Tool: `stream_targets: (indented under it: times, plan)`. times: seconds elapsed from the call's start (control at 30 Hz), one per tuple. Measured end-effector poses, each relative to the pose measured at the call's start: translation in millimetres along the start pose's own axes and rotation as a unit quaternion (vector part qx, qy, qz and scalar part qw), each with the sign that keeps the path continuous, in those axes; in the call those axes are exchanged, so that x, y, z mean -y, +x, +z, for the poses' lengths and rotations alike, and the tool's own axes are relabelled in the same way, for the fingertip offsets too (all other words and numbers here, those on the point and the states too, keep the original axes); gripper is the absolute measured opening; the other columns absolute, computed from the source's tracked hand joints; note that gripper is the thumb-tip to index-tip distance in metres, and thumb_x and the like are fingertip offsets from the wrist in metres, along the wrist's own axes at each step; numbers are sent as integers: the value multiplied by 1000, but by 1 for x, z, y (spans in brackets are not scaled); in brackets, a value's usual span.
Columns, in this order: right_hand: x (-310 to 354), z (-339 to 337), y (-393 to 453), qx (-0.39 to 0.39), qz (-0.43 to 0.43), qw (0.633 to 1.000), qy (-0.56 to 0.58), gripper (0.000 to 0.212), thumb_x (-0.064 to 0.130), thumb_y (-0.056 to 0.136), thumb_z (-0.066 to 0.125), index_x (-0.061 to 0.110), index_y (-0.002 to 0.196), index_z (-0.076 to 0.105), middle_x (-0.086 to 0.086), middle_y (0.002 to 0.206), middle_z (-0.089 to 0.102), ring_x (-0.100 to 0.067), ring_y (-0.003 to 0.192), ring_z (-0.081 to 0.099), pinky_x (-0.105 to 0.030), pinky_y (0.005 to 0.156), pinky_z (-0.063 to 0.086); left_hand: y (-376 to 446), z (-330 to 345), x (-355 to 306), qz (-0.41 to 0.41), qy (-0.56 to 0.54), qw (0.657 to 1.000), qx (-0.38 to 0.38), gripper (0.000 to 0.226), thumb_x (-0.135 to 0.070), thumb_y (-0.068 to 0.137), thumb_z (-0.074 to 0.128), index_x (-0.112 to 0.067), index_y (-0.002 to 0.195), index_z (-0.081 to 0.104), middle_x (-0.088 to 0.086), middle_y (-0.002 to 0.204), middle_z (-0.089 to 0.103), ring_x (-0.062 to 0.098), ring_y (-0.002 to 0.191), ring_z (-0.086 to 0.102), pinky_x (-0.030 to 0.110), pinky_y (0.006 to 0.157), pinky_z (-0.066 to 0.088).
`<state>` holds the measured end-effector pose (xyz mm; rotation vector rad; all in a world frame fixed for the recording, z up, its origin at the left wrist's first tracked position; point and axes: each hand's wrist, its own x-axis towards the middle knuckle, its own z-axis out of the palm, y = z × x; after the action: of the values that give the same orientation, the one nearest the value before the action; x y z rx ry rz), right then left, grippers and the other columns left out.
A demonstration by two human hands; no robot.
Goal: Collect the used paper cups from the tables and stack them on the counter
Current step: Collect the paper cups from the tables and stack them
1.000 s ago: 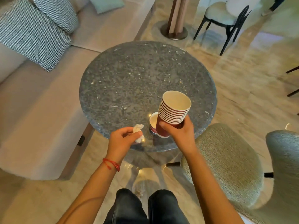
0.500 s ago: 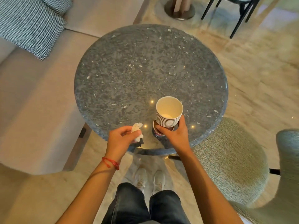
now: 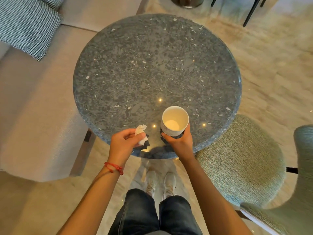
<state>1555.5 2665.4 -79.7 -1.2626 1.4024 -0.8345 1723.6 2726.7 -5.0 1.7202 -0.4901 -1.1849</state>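
Both hands reach forward over the near edge of a round, dark grey speckled stone surface [image 3: 152, 68], seen from above. On the right, the right hand [image 3: 180, 141] wraps its curled fingers around the base of a stack of nested white-rimmed paper cups [image 3: 174, 122], which stands upright near the rim closest to the person, its open top facing up. On the left, the left hand [image 3: 126, 143] pinches a small crumpled white paper napkin [image 3: 141, 134] between thumb and fingers, just beside the stack but not touching it. A red string bracelet [image 3: 114, 167] circles the left wrist. A beige sofa [image 3: 39, 106] with a black-and-white houndstooth cushion [image 3: 28, 26] sits at left. A green upholstered chair [image 3: 240, 160] stands at right.
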Motion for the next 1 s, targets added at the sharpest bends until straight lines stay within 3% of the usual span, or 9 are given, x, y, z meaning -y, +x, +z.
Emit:
stream_targets:
  times: [0.17, 0.33, 0.47, 0.63, 0.8, 1.0]
  plan:
    - [4, -14, -9, -26, 7, 999, 37, 71, 8, 65, 84, 41, 112, 42, 20, 106, 55, 23, 90, 53, 2, 68, 42, 6, 9, 2, -2, 0, 1000, 23, 16, -2, 78, 69, -18, 75, 68, -12, 59, 70, 0, 59, 66, 13, 54, 53]
    - [3, -57, -31, -87, 31, 993, 70, 69, 10, 63, 86, 11, 122, 51, 12, 105, 65, 6, 94, 62, -10, 76, 48, 2, 40, -4, 8, 28, 995, 95, 17, 0, 78, 68, -17, 73, 69, -10, 58, 70, 2, 57, 66, 14, 54, 53]
    - [4, -101, -61, -135, 35, 985, 98, 63, 8, 63, 86, 16, 116, 53, 5, 106, 67, 1, 94, 63, -14, 77, 50, -9, 77, -8, 26, 68, 984, 163, 18, -5, 77, 71, -21, 71, 72, -7, 60, 71, 5, 57, 66, 17, 55, 54]
    - [3, -158, -114, -220, 30, 967, 124, 54, 19, 60, 81, 31, 104, 53, 21, 96, 70, 6, 90, 63, -10, 72, 49, -43, 136, -5, 64, 113, 961, 243, 19, -4, 73, 74, -21, 66, 70, -6, 58, 71, 2, 54, 65, 11, 51, 49]
    - [-14, -221, -178, -309, 27, 938, 155, 64, 23, 60, 80, 15, 117, 53, 6, 106, 66, 2, 94, 63, -13, 74, 50, -97, 206, 15, 62, 140, 931, 331, 18, -4, 72, 74, -20, 65, 72, 0, 61, 72, 9, 59, 67, 22, 61, 56]
    - [-56, -300, -275, -407, 28, 894, 185, 77, 38, 51, 82, 12, 118, 55, 5, 105, 69, -5, 96, 65, -13, 72, 50, -200, 298, 64, 76, 182, 878, 436, 10, -7, 72, 75, -14, 79, 71, -4, 64, 73, 5, 62, 68, 15, 56, 53]
